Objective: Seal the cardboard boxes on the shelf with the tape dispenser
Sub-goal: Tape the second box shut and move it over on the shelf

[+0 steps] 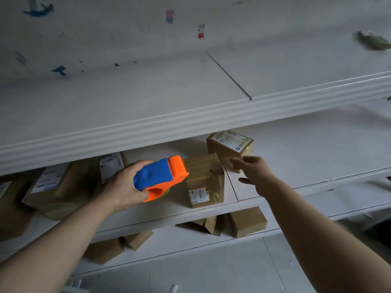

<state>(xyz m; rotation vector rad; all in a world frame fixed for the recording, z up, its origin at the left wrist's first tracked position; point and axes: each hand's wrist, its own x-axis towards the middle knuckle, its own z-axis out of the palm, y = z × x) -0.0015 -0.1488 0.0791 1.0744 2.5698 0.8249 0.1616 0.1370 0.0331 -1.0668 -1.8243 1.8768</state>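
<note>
Tape dispenser (159, 176), blue and orange, sits in the left hand (122, 187), whose fingers wrap its blue grip; its orange nose is just beside the taped cardboard box (205, 180) on the middle shelf (275, 199); the right hand (254, 170) reaches with loose, straightish fingers at the labelled box (230, 146) behind, contact unclear; more boxes (55, 187) crowd the shelf's left end.
</note>
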